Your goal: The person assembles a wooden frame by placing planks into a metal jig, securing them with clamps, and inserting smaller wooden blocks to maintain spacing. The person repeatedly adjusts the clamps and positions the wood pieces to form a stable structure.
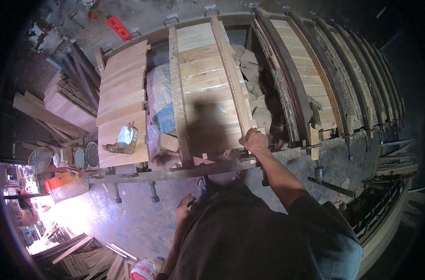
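My right hand point(255, 140) reaches forward and is closed on the near end of a long pale wooden strip point(229, 77). That strip lies along the right side of a panel of edge-to-edge boards point(205, 77), with white smears in some joints. Another wooden strip point(177, 93) runs along the panel's left side. My left hand point(186, 207) hangs low beside my body, fingers curled round something small and dark that I cannot make out. On the boards at the left point(121, 86) rests a dark-handled tool point(124, 141) with a white, wet-looking patch.
A metal clamping rack point(133, 177) carries the panels, with bolts along its front bar. More clamped panels point(305, 70) stand to the right. Stacked boards point(68, 100), a fan point(41, 158) and an orange-and-white bag point(65, 184) are at left. Scrap wood point(91, 263) lies lower left.
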The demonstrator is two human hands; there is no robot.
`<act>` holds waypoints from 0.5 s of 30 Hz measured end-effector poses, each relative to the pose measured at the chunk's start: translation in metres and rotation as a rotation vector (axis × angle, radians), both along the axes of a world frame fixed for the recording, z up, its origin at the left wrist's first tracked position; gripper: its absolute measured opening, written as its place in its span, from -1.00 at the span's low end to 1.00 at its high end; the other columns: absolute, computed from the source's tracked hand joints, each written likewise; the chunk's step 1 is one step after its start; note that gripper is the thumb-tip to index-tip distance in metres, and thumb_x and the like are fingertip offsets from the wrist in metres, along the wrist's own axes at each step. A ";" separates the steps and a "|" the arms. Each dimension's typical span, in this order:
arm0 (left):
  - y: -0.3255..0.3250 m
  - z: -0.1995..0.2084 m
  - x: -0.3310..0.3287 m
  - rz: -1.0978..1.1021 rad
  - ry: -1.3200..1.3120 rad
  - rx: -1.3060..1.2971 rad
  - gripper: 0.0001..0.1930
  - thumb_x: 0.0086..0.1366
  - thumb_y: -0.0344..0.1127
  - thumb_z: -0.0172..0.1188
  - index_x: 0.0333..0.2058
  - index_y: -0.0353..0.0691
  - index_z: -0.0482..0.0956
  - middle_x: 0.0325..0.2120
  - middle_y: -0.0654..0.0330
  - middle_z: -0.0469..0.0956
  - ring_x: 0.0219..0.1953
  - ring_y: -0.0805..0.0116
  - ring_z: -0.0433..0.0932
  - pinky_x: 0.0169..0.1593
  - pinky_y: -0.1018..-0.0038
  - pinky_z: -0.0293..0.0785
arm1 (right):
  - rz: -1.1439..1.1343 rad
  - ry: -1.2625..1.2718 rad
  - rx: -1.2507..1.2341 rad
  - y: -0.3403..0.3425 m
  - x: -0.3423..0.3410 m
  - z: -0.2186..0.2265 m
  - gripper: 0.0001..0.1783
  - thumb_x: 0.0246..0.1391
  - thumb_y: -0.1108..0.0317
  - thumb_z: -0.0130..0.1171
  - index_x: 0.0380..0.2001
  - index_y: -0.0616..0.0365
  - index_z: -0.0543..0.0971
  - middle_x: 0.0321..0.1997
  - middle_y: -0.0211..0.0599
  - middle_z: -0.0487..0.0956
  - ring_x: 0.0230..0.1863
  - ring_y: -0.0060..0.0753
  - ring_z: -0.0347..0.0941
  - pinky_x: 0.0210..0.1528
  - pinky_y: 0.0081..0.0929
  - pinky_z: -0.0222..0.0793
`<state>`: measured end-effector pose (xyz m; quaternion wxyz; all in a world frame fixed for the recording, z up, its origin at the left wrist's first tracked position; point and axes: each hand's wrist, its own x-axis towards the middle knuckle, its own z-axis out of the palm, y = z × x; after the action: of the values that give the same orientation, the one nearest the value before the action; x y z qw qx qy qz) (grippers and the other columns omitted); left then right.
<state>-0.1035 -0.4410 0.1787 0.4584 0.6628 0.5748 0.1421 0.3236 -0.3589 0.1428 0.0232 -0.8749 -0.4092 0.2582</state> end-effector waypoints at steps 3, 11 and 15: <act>-0.004 -0.016 -0.009 -0.037 -0.024 0.070 -0.61 0.26 -0.40 0.26 0.07 -0.30 0.56 -0.03 -0.09 0.65 -0.01 0.07 0.67 0.11 0.28 0.55 | -0.009 0.030 0.006 0.003 -0.002 0.014 -0.27 0.00 -0.20 0.25 -0.04 0.28 0.56 -0.03 0.17 0.65 0.04 0.10 0.61 0.14 -0.12 0.50; -0.005 -0.007 0.000 -0.073 -0.024 0.127 -0.61 0.25 -0.42 0.26 0.07 -0.29 0.57 -0.11 -0.08 0.68 -0.04 0.06 0.69 0.09 0.26 0.56 | -0.046 0.026 0.104 -0.003 0.002 0.011 -0.36 -0.05 -0.14 0.30 -0.11 0.23 0.62 -0.12 0.15 0.68 -0.02 0.12 0.63 0.06 -0.11 0.53; -0.008 -0.004 0.003 -0.061 -0.032 0.099 -0.66 0.25 -0.46 0.27 0.03 -0.25 0.59 -0.08 -0.08 0.67 -0.07 0.11 0.69 0.05 0.30 0.57 | -0.038 0.015 0.195 -0.008 0.002 -0.008 -0.40 -0.08 -0.12 0.33 -0.17 0.19 0.65 -0.14 0.12 0.68 -0.05 0.10 0.64 0.04 -0.13 0.53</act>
<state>-0.1009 -0.4486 0.1743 0.4384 0.6994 0.5393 0.1669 0.3261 -0.3671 0.1352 0.1162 -0.8741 -0.4155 0.2233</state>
